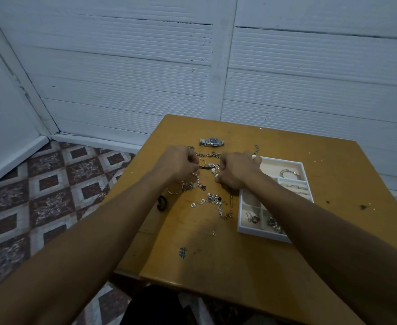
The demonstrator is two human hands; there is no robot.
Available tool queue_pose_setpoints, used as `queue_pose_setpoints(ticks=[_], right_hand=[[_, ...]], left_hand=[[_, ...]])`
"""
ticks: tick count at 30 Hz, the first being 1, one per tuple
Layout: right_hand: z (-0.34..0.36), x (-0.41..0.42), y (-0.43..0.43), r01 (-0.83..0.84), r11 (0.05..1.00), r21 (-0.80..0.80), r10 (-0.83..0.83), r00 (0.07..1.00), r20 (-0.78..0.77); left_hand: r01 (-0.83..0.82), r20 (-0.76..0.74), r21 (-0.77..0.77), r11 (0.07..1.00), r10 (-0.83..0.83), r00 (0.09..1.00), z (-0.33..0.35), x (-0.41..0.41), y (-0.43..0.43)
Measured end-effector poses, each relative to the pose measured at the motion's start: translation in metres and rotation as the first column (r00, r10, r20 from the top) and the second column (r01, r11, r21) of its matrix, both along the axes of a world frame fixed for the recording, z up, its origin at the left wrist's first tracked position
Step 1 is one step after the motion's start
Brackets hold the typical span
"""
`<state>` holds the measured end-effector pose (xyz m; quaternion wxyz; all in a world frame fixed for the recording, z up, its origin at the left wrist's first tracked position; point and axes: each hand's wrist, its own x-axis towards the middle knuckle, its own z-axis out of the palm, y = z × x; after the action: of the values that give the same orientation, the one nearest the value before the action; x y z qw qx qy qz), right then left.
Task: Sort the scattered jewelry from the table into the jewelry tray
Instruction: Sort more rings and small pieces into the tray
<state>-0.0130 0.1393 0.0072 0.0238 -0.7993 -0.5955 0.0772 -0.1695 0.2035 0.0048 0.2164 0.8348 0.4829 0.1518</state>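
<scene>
- My left hand and my right hand are both curled tight over the middle of the table, fingers pinched in, and between them I hold a white pearl-bead strand.
- The strand's long axis runs left to right between my fists; from the left fist one end dangles down toward me, ending in a small dark clover-shaped charm, while a short run of beads shows at my right fingers.
- The white rectangular jewelry tray with cream lining sits to the right on the table, its long side running away from me, partly under my right forearm. Its compartments already hold silver bangles, rings and small chains.
- Loose on the table: a silver wristwatch with a dark blue dial lying crosswise beyond my hands, a silver link chain also crosswise just this side of it, a thin gold bangle under my left wrist, a black hair tie, and a tangle of thin silver chains with heart charms trailing toward me.
- The worn ochre wooden table has dark specks and a blue hash mark inked near my edge.
- White ribbed wall panels stand behind; the maroon-and-grey patterned tile floor lies to the left.
</scene>
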Motion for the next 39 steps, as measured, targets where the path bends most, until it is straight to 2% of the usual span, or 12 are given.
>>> queue_pose_setpoints(ticks=[5,7,11,14,21,26,31,36,39], right_hand=[[-0.003,-0.001,0.001,0.002,1.000,-0.003,-0.002,1.000,0.026],[-0.002,-0.002,0.000,-0.023,1.000,0.014,0.022,0.996,0.083],[0.001,-0.005,-0.009,-0.183,0.982,0.046,0.160,0.935,0.317],[0.003,-0.002,-0.016,-0.281,0.955,0.095,0.231,0.905,0.358],[0.006,0.015,-0.018,-0.260,0.940,0.222,0.229,0.961,0.157],[0.015,0.030,-0.020,-0.139,0.932,0.334,0.172,0.982,-0.072],[0.021,0.042,-0.021,-0.024,0.934,0.357,0.124,0.958,-0.259],[0.026,0.051,-0.028,0.013,0.931,0.365,0.119,0.934,-0.338],[0.027,0.058,-0.032,0.029,0.932,0.362,0.106,0.932,-0.346]], left_hand=[[0.011,-0.007,0.002,1.000,-0.011,1.000,-0.001,0.003,-0.002],[0.013,-0.009,0.000,1.000,-0.013,1.000,-0.002,0.004,-0.002],[0.020,-0.011,0.002,1.000,-0.020,1.000,-0.004,0.008,-0.001],[0.022,-0.010,0.005,1.000,-0.022,1.000,-0.004,0.011,-0.001],[0.032,-0.014,-0.024,0.999,-0.032,0.999,-0.008,0.017,-0.003],[0.036,-0.023,-0.034,0.999,-0.037,0.999,-0.014,0.025,-0.005],[0.105,-0.082,0.021,0.994,-0.103,0.991,-0.014,0.039,-0.011],[0.205,-0.300,0.124,0.971,-0.161,0.940,-0.014,0.047,-0.010],[0.212,-0.333,0.106,0.972,-0.166,0.928,-0.013,0.050,-0.008]])
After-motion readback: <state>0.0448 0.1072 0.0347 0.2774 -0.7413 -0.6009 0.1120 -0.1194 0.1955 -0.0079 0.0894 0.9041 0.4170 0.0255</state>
